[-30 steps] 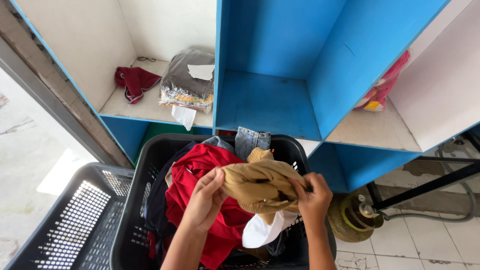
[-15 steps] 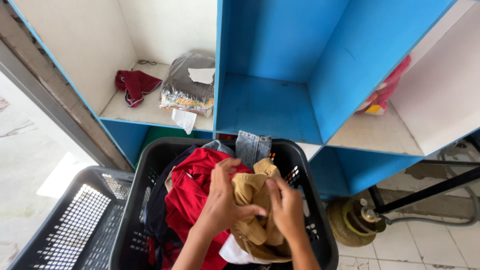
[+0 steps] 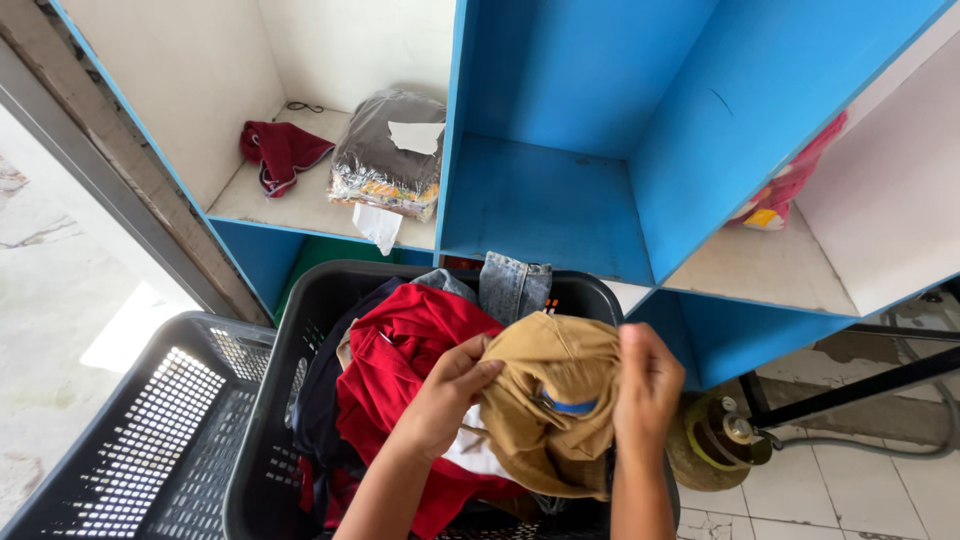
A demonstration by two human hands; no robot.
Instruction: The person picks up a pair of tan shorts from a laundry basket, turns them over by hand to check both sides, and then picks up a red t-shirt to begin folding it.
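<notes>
Over basket [image 3: 300, 330] | tan garment [image 3: 555, 400] bunched, blue patch, maybe label | left hand [image 3: 445, 395], right hand [image 3: 648, 385] grip it

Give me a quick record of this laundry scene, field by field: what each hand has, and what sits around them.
left hand: grips the tan garment at its left side
right hand: grips the same garment at its right side
under the garment: red garment in a black laundry basket
behind: folded jeans at the basket's far rim
beside: grey basket, to the left
shelf: wrapped bundle, dark red cloth
</notes>
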